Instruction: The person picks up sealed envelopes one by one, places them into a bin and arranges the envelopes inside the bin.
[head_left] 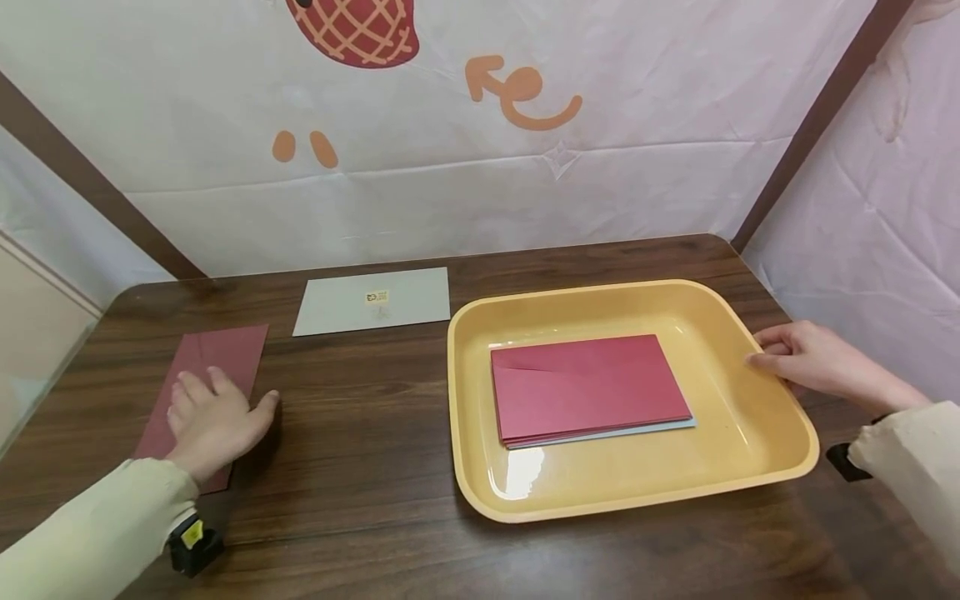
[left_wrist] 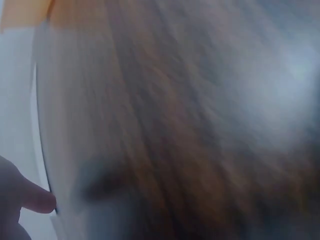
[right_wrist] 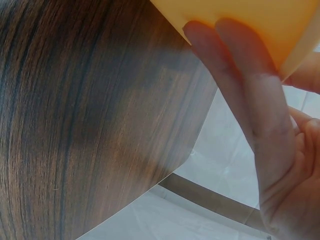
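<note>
My left hand (head_left: 213, 417), fingers extended and thumb out to the side, is over a dark red envelope (head_left: 243, 350) at the table's left; whether it touches the paper I cannot tell. Only part of that hand (left_wrist: 22, 197) shows in the blurred left wrist view. At the far right, my right hand (head_left: 810, 358) grips the side rim of a yellow plastic tray (head_left: 468, 467). In the right wrist view, its fingers (right_wrist: 265, 100) lie against the tray's outer wall (right_wrist: 245, 12). Inside the tray lies a stack of red envelopes (head_left: 588, 387), with a pale blue edge (head_left: 652, 427) beneath.
A pale grey-green envelope (head_left: 337, 308) with a small gold label (head_left: 377, 297) lies near the back edge, left of the tray. Around these runs the dark wooden table (head_left: 360, 417). A printed white curtain (head_left: 450, 200) hangs behind it, and more cloth hangs to the right.
</note>
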